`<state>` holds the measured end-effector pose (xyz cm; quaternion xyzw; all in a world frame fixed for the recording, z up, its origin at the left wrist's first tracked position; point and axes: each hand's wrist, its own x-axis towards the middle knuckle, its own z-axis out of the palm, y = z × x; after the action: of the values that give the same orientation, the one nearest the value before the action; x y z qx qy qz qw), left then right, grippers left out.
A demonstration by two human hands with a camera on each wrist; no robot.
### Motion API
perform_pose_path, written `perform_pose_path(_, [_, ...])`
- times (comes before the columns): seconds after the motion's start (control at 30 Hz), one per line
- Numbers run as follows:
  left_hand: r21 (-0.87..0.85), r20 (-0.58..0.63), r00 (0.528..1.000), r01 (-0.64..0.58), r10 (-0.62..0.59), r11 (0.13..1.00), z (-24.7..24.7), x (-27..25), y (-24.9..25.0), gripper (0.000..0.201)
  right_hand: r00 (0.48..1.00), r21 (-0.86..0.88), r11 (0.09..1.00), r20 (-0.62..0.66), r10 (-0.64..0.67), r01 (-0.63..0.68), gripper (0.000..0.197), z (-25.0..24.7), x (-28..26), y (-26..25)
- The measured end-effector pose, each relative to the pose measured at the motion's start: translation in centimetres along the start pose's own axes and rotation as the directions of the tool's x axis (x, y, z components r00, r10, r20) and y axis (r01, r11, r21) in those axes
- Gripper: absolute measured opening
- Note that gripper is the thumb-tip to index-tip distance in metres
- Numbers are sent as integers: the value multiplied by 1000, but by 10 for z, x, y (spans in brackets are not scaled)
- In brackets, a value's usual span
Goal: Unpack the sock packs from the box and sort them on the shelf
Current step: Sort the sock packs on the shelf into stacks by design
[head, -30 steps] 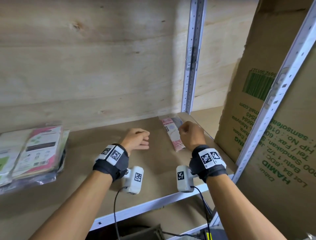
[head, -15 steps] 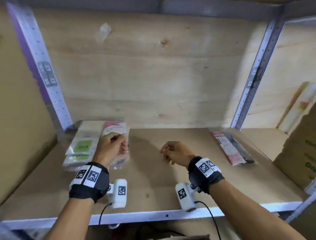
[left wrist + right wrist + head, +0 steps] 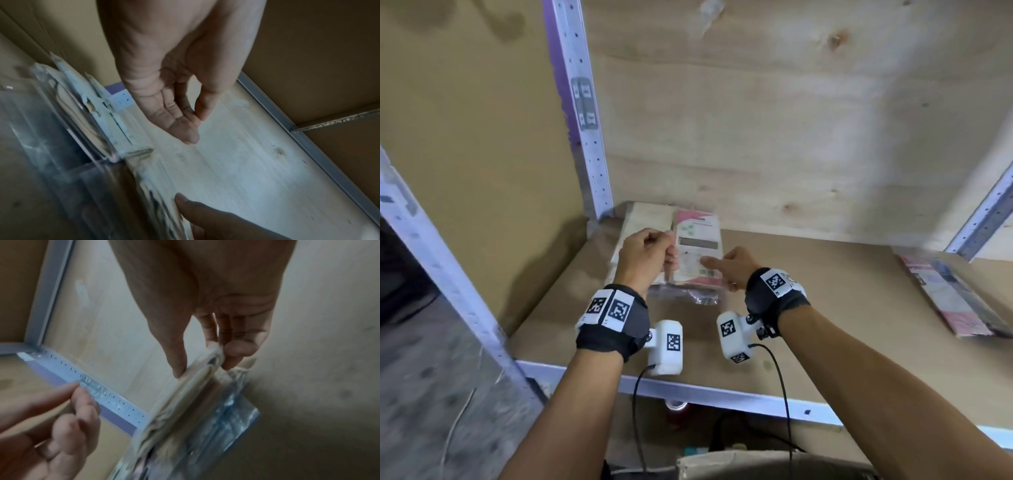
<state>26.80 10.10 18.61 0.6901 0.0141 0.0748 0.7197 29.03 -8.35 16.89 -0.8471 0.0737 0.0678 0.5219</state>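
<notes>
A stack of sock packs (image 3: 698, 246) lies at the shelf's back left corner, the top one pink and white with a barcode. My right hand (image 3: 717, 270) pinches the top packs' near right edge, thumb above and fingers below; the right wrist view shows that pinch (image 3: 201, 366) on the pack edge (image 3: 185, 402). My left hand (image 3: 654, 250) hovers loosely curled at the stack's left edge and holds nothing. In the left wrist view its fingers (image 3: 195, 126) hang relaxed beside the packs (image 3: 86, 113). A single pink and dark sock pack (image 3: 955, 301) lies flat at the shelf's right.
The brown shelf board (image 3: 825, 308) has a white front rail (image 3: 722, 399) and a plywood back. A perforated upright (image 3: 582, 113) and a cardboard side wall (image 3: 465, 137) close the left. Below the shelf sit a red can (image 3: 677, 409) and a cardboard box (image 3: 756, 462).
The view swung left from the single pack to the stack. My right hand crossed the shelf and took hold of the top packs' edge. My left hand reached the stack first.
</notes>
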Motion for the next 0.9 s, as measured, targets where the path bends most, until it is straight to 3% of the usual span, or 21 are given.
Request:
perform_pose_path(0.17, [24, 18, 999, 31, -32, 999, 21, -5, -6, 13, 999, 37, 999, -26, -31, 31, 32, -35, -31, 14])
perform_pose_path(0.23, [-18, 65, 989, 131, -130, 991, 33, -8, -10, 26, 997, 176, 981, -17, -74, 76, 25, -54, -50, 18])
perform_pose_path(0.3, [-86, 187, 959, 230, -211, 969, 45, -13, -13, 42, 988, 242, 958, -33, -148, 152, 22, -76, -71, 22])
perform_pose_path(0.43, [-283, 434, 865, 397, -252, 873, 67, -30, -8, 57, 923, -37, 931, -116, -366, 364, 19, -108, -105, 29])
perform_pose_path(0.5, [-380, 482, 838, 461, -254, 802, 76, -34, -6, 72, 869, -224, 858, -77, -489, 463, 18, -117, -116, 35])
perform_pose_path(0.57, [-401, 488, 835, 474, -255, 784, 85, -40, -6, 72, 851, -372, 792, -11, -524, 483, 22, -122, -126, 44])
perform_pose_path(0.63, [-362, 441, 859, 435, -260, 825, 94, -46, -12, 46, 875, -442, 772, 66, -479, 456, 30, -128, -131, 55])
perform_pose_path(0.7, [-295, 398, 875, 408, -277, 864, 103, -51, -18, 27, 916, -414, 821, 90, -392, 392, 35, -135, -133, 67])
perform_pose_path(0.8, [-265, 428, 862, 406, -271, 875, 114, -60, -24, 27, 937, -350, 894, -102, -333, 279, 35, -150, -128, 83])
perform_pose_path(0.9, [-284, 477, 846, 404, -237, 870, 126, -72, -25, 28, 960, -160, 985, -260, -106, 66, 49, -166, -122, 98])
